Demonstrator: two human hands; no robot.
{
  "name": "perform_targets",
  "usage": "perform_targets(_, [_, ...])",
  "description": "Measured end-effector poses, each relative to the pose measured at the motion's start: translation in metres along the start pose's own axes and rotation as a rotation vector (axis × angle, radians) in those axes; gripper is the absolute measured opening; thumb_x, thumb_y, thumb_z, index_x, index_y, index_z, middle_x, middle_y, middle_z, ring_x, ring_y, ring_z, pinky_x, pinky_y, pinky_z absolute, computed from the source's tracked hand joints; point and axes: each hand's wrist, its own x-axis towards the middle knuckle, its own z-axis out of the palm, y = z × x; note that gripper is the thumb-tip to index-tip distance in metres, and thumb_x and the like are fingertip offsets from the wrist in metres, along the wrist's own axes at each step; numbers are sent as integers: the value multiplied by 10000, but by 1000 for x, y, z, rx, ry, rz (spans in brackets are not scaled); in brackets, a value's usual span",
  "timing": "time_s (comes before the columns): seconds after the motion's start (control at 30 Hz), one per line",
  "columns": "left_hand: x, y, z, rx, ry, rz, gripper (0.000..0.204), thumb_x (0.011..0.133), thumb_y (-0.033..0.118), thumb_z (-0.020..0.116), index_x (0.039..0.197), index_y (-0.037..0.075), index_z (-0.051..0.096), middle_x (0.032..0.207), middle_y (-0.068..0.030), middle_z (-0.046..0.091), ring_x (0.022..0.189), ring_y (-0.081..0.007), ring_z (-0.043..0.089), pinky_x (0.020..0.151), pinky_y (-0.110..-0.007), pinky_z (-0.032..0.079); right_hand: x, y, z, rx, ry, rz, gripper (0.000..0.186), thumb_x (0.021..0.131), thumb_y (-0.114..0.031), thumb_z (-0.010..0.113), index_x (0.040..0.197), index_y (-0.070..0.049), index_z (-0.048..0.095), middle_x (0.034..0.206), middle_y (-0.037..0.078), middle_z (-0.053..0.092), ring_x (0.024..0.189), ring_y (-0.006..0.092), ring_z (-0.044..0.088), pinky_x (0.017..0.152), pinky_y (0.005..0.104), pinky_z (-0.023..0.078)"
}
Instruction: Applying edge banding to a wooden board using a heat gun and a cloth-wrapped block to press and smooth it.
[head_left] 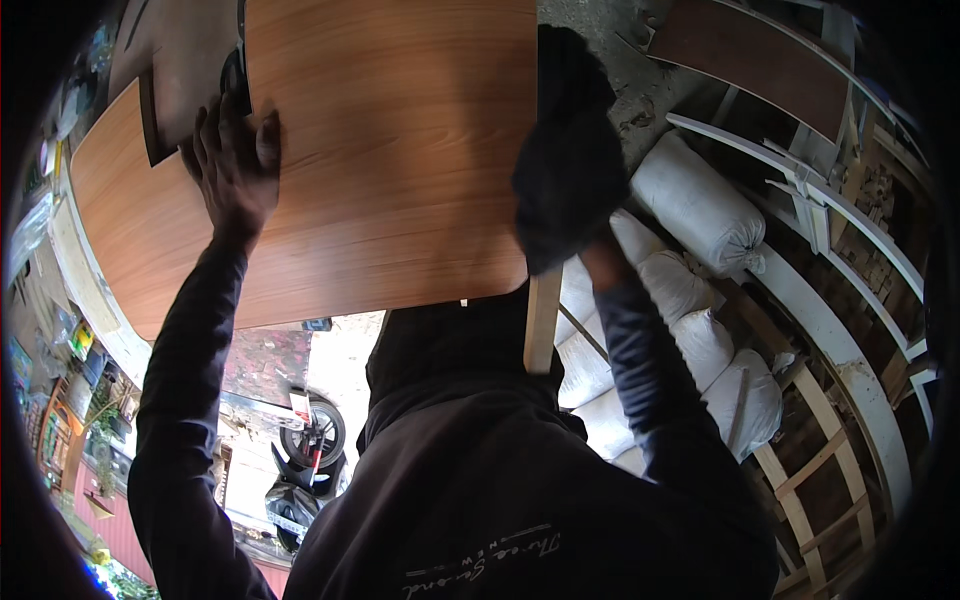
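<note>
Mostly between hands (235, 165) — wood-grain panel (390, 170)

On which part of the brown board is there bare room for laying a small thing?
The widest bare patch of the brown board lies between the left hand and the dark cloth; a smaller one, left of that hand, below the dark-edged panel. Right of the board is crowded: white sacks, a wooden frame.
</note>
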Motion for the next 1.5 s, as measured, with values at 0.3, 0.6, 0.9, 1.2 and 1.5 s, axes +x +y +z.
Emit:
perform_targets(0.3, [0,-3,1,-1,-7,12,729,1082,595,536,1539,29,500,1480,-239,576,1434,-423,493,1209,-615,305,-16,1,7,-20,3,13,491,875,-490,808,1131,-74,764,1080,196,726,890,336,699,730,466,536])
perform_targets(0.6, [0,-4,1,13,3,18,719,1080,581,554,1538,29,495,1482,-235,578,1428,-419,499,1199,-610,318,12,-10,-10,-67,-18,-50,503,870,-507,813,1130,-78,770,1085,199,724,887,339,696,723,467,533])
perform_targets(0.9, [0,-5,1,-1,-15,-6,726,1072,595,559,1524,29,510,1496,-221,582,1426,-406,502,1212,-593,310,-34,-19,-8,-62,-8,-20,516,866,-523,817,1129,-81,775,1090,202,723,885,342,692,717,468,530])
perform_targets(1.2, [-1,-5,1,21,39,-5,679,1072,569,583,1487,31,562,1435,-219,629,1384,-386,545,1176,-543,371,-55,-15,0,-83,6,-20,528,861,-539,822,1128,-85,780,1095,206,721,882,344,688,711,469,527])
perform_targets(1.5, [-6,-12,9,-49,76,-23,783,1042,715,513,1472,63,574,1410,-216,643,1379,-386,560,1193,-598,338,-120,-48,26,-101,12,36,541,857,-555,827,1127,-89,785,1100,209,720,879,347,685,705,470,524])
